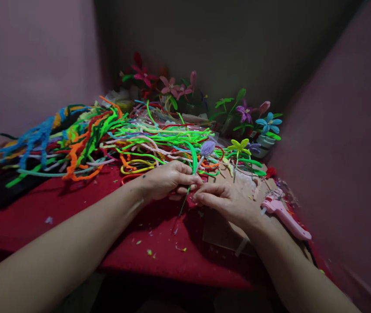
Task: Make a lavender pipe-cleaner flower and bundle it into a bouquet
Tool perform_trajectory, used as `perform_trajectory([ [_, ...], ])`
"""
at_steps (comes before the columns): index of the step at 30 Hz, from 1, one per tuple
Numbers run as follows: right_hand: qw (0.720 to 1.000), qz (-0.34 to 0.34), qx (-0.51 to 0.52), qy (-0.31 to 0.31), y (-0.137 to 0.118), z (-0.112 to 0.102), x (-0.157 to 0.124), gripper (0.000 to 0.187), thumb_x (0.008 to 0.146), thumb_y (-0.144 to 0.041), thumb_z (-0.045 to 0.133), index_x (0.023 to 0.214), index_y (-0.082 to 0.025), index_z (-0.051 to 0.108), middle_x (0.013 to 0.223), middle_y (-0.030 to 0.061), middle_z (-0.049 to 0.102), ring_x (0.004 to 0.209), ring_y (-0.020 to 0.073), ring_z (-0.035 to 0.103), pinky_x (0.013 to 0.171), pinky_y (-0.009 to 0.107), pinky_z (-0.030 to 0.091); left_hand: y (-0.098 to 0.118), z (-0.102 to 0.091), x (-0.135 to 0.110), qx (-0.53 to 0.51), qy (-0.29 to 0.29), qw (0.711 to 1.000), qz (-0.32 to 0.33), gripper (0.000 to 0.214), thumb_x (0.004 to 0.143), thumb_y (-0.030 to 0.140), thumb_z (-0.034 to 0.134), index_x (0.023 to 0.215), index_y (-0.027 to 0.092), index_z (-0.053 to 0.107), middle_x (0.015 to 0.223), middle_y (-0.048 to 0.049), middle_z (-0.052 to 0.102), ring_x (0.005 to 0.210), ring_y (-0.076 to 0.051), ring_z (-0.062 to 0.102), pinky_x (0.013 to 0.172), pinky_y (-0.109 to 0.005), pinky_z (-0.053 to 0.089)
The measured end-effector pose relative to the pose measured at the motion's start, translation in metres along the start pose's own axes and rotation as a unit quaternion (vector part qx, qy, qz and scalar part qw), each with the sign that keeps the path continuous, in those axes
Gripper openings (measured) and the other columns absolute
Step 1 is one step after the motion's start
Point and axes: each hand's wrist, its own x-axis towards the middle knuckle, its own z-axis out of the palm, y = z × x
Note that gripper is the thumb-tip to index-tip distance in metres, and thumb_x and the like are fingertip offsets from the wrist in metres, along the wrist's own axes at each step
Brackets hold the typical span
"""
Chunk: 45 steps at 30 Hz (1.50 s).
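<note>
My left hand [174,180] is closed in a pinch around a pipe-cleaner flower. Its fuzzy lavender bud [208,148] tilts up to the right on a pale stem. A long green pipe-cleaner leaf [193,157] rises beside the bud from the same grip. Below the fingers, a thin dark green stem [183,206] slants down to the left. Close by on the right is my right hand [222,200], thumb and fingers together with the tips almost against the left fingertips. Whatever lies between those right fingertips is hidden.
Loose pipe cleaners [168,134] heap across the back and left of the red cloth [129,234]. Finished flowers [268,124] stand behind. A yellow flower [238,148] is near the cardboard [219,232]. At right lies a pink glue gun [285,213]. Small scraps [149,252] dot the cloth.
</note>
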Motion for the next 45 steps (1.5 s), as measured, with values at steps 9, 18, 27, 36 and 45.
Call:
perform_trajectory([
  [9, 0.996, 0.049, -0.079, -0.010, 0.006, -0.001, 0.000, 0.025, 0.076, -0.033, 0.050, 0.075, -0.014, 0.068, 0.063, 0.0009, 0.057, 0.058, 0.0119, 0.045, 0.054, 0.024, 0.033, -0.013, 0.011, 0.017, 0.269, 0.044, 0.961, -0.044, 0.022, 0.079, 0.028, 0.045, 0.059, 0.018, 0.045, 0.045, 0.0056, 0.036, 0.034, -0.007, 0.033, 0.035, -0.021, 0.026],
  [18, 0.995, 0.100, 0.015, 0.008, 0.012, -0.007, 0.002, 0.019, 0.075, -0.031, 0.056, 0.071, -0.015, 0.065, 0.059, -0.0004, 0.055, 0.055, 0.0104, 0.049, 0.051, 0.022, 0.033, 0.001, -0.027, -0.048, 0.736, 0.255, 0.626, 0.031, 0.019, 0.081, 0.014, 0.042, 0.089, 0.014, 0.059, 0.093, -0.0117, 0.061, 0.087, -0.023, 0.056, 0.072, -0.033, 0.043],
  [27, 0.993, 0.111, 0.038, 0.027, 0.003, -0.005, 0.003, 0.017, 0.074, -0.031, 0.059, 0.066, -0.016, 0.063, 0.055, -0.0017, 0.055, 0.050, 0.0080, 0.045, 0.046, 0.021, 0.030, -0.005, -0.048, -0.053, 0.843, 0.187, 0.502, -0.049, 0.026, 0.084, 0.008, 0.035, 0.086, 0.011, 0.061, 0.088, -0.0153, 0.064, 0.080, -0.025, 0.057, 0.073, -0.036, 0.041],
  [36, 0.995, 0.091, 0.034, 0.019, 0.009, -0.006, 0.002, 0.015, 0.075, -0.028, 0.058, 0.070, -0.016, 0.065, 0.065, 0.0019, 0.061, 0.054, 0.0089, 0.049, 0.048, 0.021, 0.034, 0.019, -0.039, -0.057, 0.839, 0.152, 0.522, -0.024, 0.018, 0.070, 0.012, 0.045, 0.060, 0.016, 0.060, 0.065, -0.0127, 0.064, 0.063, -0.022, 0.054, 0.064, -0.035, 0.035],
  [45, 0.993, 0.106, 0.038, 0.019, 0.002, -0.005, 0.003, 0.015, 0.074, -0.024, 0.056, 0.069, -0.015, 0.066, 0.067, 0.0028, 0.064, 0.055, 0.0092, 0.051, 0.051, 0.021, 0.036, 0.020, -0.049, -0.107, 0.697, 0.177, 0.689, -0.095, 0.023, 0.073, 0.021, 0.052, 0.050, 0.018, 0.055, 0.049, -0.0019, 0.047, 0.045, -0.011, 0.034, 0.048, -0.027, 0.020],
])
